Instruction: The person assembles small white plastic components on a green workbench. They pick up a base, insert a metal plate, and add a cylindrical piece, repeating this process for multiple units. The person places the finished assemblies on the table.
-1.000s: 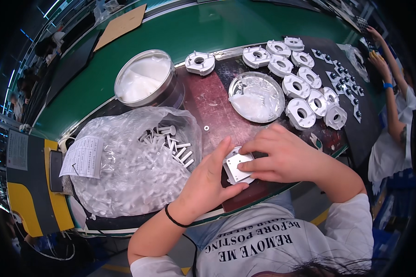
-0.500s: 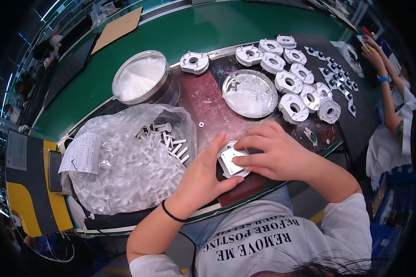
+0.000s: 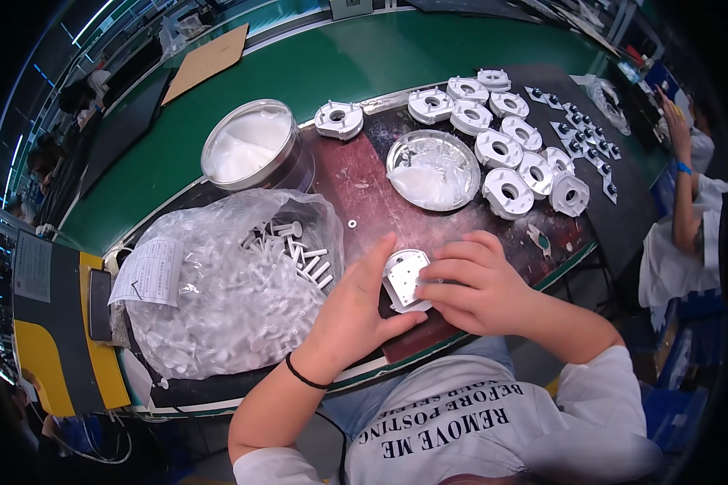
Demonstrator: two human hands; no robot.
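Observation:
Close to the bench's front edge lies a white housing [image 3: 395, 306] with a flat white plate [image 3: 404, 277] on it; small holes dot the plate. Thumb and forefinger of my left hand [image 3: 344, 311] brace the housing from its left side. The bent fingers of my right hand [image 3: 481, 287] press at the plate's right edge, hiding that side. A small white ring [image 3: 353, 224] lies beyond my left fingertips. To the left, an open clear bag [image 3: 218, 283] holds many white plastic pins with flat heads.
Several white housings [image 3: 507, 194] stand in a group at the right, with small plates carrying black parts [image 3: 586, 137] beyond. A round metal tray [image 3: 434, 170] holds clear film. A tin [image 3: 251, 145] and a lone housing [image 3: 339, 120] stand farther back. Another person's arm [image 3: 683, 186] shows at right.
My right fingers have slid from the top of the plate to its right edge, uncovering more of it. My left hand keeps its place. The view has shifted slightly.

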